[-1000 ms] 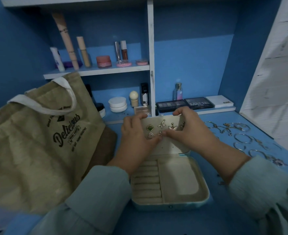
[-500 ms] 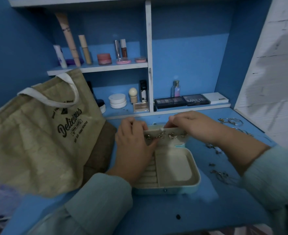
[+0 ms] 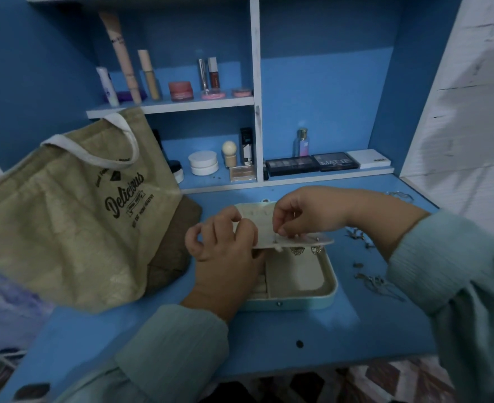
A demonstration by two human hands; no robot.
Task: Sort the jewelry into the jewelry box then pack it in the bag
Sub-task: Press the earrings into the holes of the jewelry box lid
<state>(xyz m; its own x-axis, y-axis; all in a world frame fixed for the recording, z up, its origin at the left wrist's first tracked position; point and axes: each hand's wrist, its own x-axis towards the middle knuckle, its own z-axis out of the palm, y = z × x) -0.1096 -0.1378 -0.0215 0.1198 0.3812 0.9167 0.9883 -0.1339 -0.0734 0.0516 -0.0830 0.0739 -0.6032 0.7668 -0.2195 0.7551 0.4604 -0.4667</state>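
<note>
Two hands work at the box [image 3: 301, 289], mid-bench. Going L to R: bag [image 3: 65, 216] slumps at the bench's left edge, mouth up, contents hidden, prob. waiting for the box. Left hand [image 3: 222, 251] grips the earring flap's [image 3: 304, 241] left end, steadying it level over the tray. Right hand [image 3: 307, 210] pinches at the flap's top, seemingly fixing a stud; two earrings [image 3: 305, 250] hang beneath. Tray compartments look bare. Loose jewelry [image 3: 376, 282] lies near the right edge, unsorted.
</note>
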